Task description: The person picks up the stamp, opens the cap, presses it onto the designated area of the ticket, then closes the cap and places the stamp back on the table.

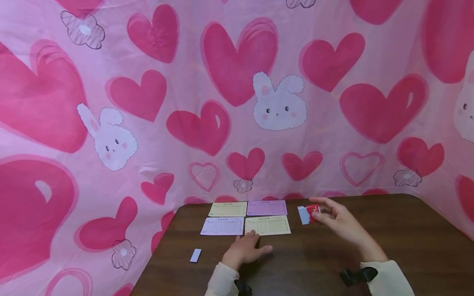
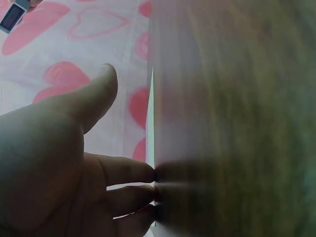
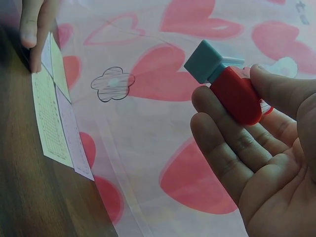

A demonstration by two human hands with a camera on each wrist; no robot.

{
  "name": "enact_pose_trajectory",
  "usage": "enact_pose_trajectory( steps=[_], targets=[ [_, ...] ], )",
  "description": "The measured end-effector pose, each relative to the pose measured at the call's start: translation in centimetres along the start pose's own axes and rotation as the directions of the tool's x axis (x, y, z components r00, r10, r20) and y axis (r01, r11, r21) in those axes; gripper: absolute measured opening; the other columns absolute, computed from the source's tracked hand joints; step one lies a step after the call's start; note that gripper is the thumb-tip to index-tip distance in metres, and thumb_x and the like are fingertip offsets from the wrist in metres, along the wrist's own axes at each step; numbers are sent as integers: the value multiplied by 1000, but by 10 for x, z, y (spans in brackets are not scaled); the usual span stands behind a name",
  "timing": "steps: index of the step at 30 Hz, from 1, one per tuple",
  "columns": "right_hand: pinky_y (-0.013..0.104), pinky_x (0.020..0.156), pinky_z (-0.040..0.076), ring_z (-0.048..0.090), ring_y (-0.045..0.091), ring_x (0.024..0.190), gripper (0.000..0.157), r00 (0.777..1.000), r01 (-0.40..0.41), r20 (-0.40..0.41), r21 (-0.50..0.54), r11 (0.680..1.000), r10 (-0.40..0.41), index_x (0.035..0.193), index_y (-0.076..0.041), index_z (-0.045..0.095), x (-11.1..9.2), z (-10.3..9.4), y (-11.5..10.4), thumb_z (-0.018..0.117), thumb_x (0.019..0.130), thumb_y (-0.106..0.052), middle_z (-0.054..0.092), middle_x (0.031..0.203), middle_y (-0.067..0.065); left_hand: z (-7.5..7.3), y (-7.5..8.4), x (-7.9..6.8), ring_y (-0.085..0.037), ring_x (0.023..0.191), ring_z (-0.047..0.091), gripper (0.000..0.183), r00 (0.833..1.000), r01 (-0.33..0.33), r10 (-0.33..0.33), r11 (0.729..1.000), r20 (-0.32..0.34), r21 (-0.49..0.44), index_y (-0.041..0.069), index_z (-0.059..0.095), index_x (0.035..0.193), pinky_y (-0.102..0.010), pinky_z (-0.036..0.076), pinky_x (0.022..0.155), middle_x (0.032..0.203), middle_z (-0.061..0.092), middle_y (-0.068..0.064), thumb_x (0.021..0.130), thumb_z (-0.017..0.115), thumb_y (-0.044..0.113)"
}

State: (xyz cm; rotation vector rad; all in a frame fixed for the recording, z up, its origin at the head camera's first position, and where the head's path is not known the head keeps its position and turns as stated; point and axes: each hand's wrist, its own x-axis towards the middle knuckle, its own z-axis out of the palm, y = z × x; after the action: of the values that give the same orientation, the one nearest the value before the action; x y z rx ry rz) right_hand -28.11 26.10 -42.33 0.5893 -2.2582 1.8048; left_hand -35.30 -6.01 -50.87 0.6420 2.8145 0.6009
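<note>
My right hand (image 1: 342,225) is raised above the table, right of the paper slips. Between thumb and fingers it pinches a small red stamp (image 3: 237,95) with a square blue-grey head, which points left. My left hand (image 1: 243,250) rests its fingertips on the near edge of the front right yellow slip (image 1: 270,225), thumb spread to the right. Beside that slip lies a pale lilac slip (image 1: 223,226). Behind them are another yellow slip (image 1: 227,209) and a purple slip (image 1: 267,208). All carry printed tables.
A small white-and-blue block (image 1: 195,255) lies on the brown wooden table (image 1: 314,263), left of my left hand. Behind the table hangs a pink cloth (image 1: 322,111) with hearts and rabbits. Black straps (image 1: 359,276) circle both wrists.
</note>
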Motion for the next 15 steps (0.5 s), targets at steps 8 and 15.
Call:
enact_pose_trajectory(
  steps=[8, 15],
  targets=[
    [30, 79, 62, 73, 15, 90, 51, 1000, -25, -7, -26, 999, 24, 147, 13, 46, 1, 0, -1, 65, 104, -5, 67, 116, 26, 0, 8, -5, -36, 152, 39, 98, 997, 36, -35, 999, 64, -10, 4, 53, 154, -56, 35, 120, 164, 43, -17, 91, 58, 79],
    [28, 80, 62, 73, 15, 90, 50, 1000, -30, -10, -50, 998, 29, 147, 13, 47, 1, 1, 0, 65, 104, -5, 67, 119, 28, 7, 8, -10, -35, 153, 38, 101, 997, 0, -2, 1000, 74, 22, 6, 53, 154, -57, 37, 119, 165, 42, -14, 90, 54, 83]
  ],
)
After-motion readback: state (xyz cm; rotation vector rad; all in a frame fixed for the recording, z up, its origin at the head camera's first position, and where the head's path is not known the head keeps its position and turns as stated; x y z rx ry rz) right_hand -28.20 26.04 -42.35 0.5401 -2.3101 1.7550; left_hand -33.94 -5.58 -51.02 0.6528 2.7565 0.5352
